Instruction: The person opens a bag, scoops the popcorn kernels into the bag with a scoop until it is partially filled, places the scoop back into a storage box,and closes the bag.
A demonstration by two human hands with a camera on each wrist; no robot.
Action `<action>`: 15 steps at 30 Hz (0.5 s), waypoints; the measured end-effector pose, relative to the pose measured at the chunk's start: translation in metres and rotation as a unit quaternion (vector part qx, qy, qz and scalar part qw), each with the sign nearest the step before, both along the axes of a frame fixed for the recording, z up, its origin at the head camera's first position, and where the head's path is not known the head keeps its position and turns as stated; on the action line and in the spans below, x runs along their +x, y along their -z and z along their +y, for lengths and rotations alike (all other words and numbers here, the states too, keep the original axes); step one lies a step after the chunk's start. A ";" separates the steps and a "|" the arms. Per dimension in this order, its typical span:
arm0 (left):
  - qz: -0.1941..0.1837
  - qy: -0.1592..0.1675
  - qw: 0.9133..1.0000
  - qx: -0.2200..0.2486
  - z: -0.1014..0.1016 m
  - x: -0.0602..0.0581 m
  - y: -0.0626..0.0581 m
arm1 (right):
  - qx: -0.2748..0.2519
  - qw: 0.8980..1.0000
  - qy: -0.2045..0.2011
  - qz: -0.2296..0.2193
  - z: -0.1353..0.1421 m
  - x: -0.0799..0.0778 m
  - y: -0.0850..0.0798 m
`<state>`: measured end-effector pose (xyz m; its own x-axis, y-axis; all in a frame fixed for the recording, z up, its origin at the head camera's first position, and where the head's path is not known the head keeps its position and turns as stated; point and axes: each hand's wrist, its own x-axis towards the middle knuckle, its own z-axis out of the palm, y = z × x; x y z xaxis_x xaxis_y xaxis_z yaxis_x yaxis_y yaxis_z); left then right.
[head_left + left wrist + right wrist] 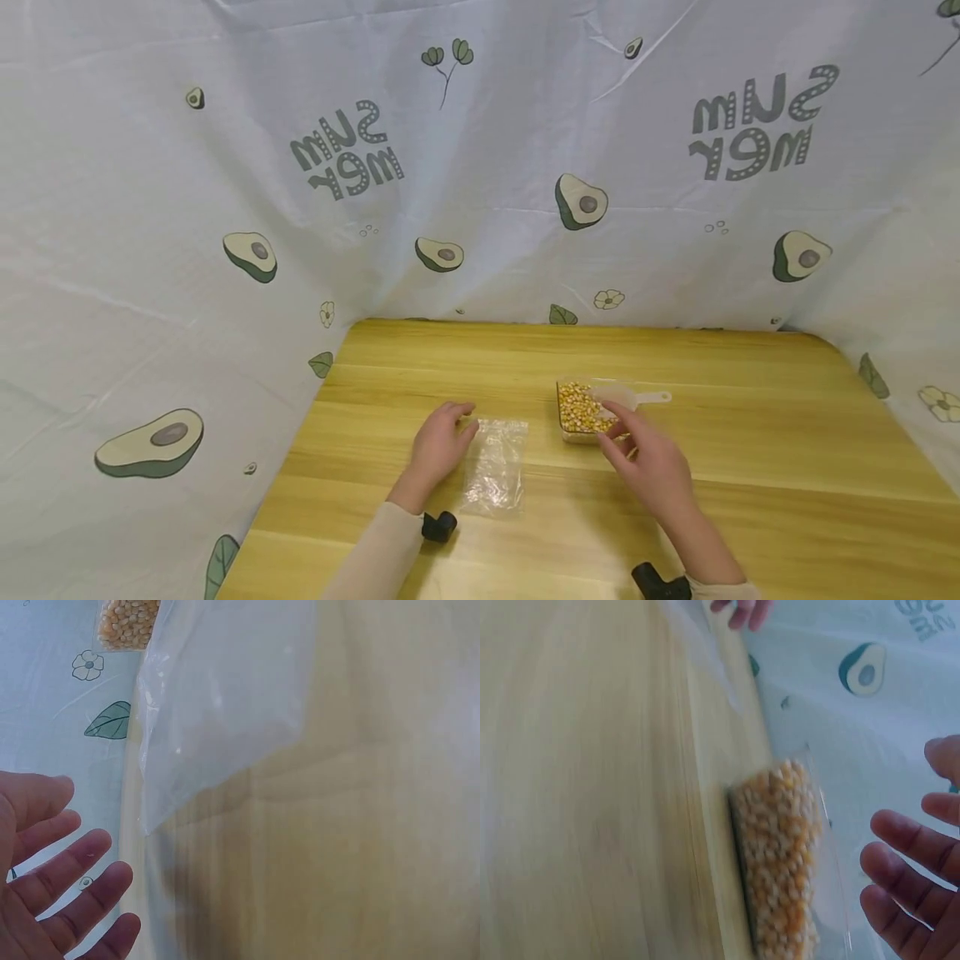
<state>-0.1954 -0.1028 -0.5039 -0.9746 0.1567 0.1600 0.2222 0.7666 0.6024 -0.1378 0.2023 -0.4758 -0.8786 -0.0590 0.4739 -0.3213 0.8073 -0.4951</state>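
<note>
Currently, left hand beside clear bag on tabletop, right hand near corn box; both relaxed, holding nothing. Bag looks light, limp, slippery; I'd pinch its far edge.

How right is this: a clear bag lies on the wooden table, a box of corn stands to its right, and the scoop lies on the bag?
Not quite: the head view shows the scoop in the box, its handle sticking out to the right. The bag on the table and the corn are as stated.
</note>
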 end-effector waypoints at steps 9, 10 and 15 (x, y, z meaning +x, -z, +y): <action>0.010 -0.023 1.000 0.015 0.001 0.000 0.007 | -0.079 0.993 -0.039 -0.081 -0.043 -0.008 0.009; 0.013 -0.022 1.000 0.017 0.001 0.000 0.008 | -0.091 0.991 -0.043 -0.094 -0.047 -0.009 0.010; 0.008 -0.029 0.999 0.043 0.001 0.000 0.013 | -0.133 0.976 -0.054 -0.162 -0.060 -0.013 0.017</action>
